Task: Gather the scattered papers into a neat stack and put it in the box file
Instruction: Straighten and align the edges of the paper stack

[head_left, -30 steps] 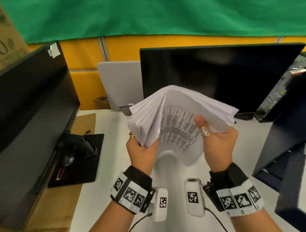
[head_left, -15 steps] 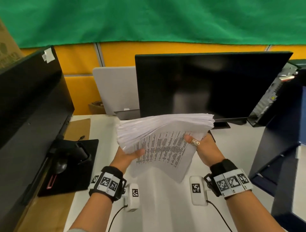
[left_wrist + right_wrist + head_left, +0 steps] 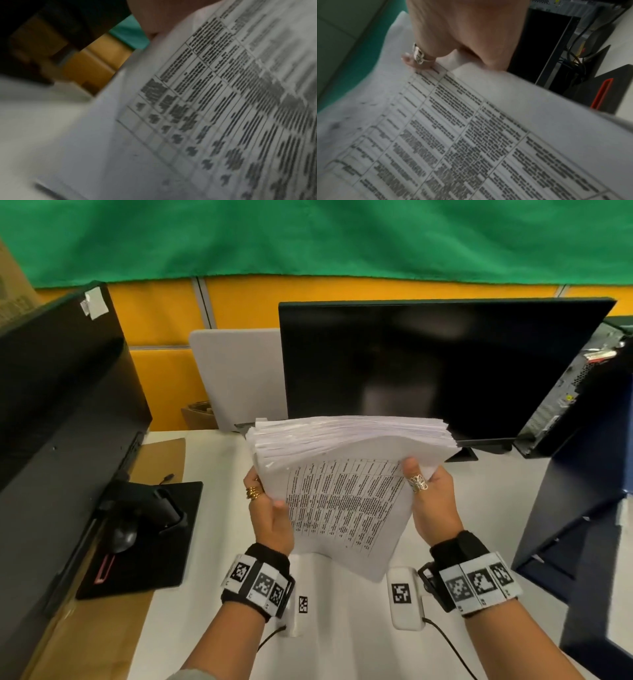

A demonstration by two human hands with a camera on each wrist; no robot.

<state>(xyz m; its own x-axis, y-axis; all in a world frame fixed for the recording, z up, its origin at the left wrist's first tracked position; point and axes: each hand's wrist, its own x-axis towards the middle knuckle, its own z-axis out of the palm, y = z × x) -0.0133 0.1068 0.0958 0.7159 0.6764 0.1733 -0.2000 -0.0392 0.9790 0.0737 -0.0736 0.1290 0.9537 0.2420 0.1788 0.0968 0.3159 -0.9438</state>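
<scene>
A thick stack of white papers (image 3: 346, 440) is held upright above the white desk (image 3: 219, 542), its top edges fanned and roughly level. The nearest sheet, printed with a table (image 3: 342, 505), faces me and hangs lower than the rest. My left hand (image 3: 270, 508) grips the stack's left side, thumb on the front sheet. My right hand (image 3: 428, 494) grips the right side, its ringed thumb on the front. Both wrist views are filled by the printed sheet (image 3: 223, 108) (image 3: 471, 135), blurred. The dark blue box file (image 3: 589, 474) stands open at the right.
A black monitor (image 3: 428, 364) stands right behind the stack. Another black monitor (image 3: 58, 412) is at the left, with its stand, a mouse (image 3: 123, 534) and a black pad (image 3: 144, 542). A computer tower (image 3: 561, 405) is at the far right, brown cardboard (image 3: 102, 628) along the left edge.
The stack, bowed into a peak and held high a second ago, has been lowered and squared; its top edges now lie nearly level. Both hands kept their grip throughout.
</scene>
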